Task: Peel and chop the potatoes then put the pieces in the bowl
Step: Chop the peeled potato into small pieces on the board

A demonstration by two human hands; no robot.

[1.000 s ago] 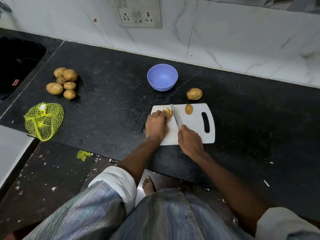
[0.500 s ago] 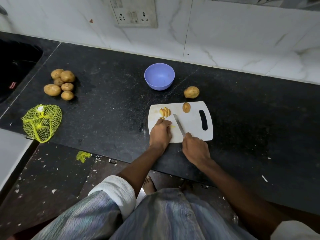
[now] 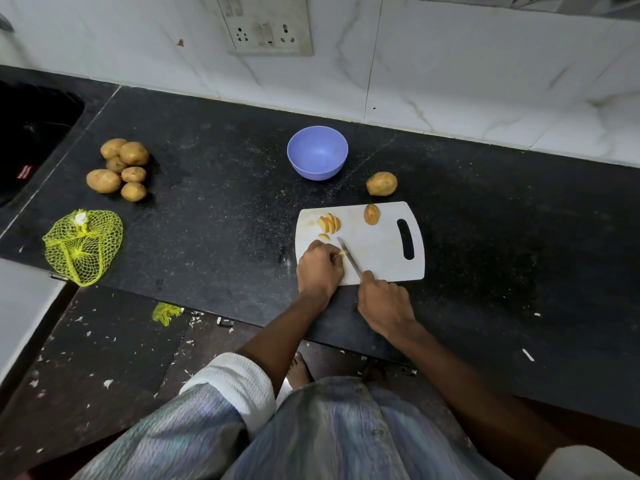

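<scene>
Potato slices [image 3: 329, 224] lie fanned near the far left corner of the cutting board [image 3: 381, 251], with a potato half [image 3: 372, 214] by its far edge. Left hand [image 3: 319, 270] pinches a small potato piece [image 3: 341, 253] with curled fingers; right hand [image 3: 385, 303] grips the knife [image 3: 349, 257], blade against that piece. The bowl [image 3: 317, 152] sits beyond the board on the tabletop [image 3: 214, 188].

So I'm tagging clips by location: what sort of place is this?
Most likely a home kitchen: a black stone counter with a sink at its left end, a tiled wall with a socket plate, and potatoes by a cutting board.
</scene>
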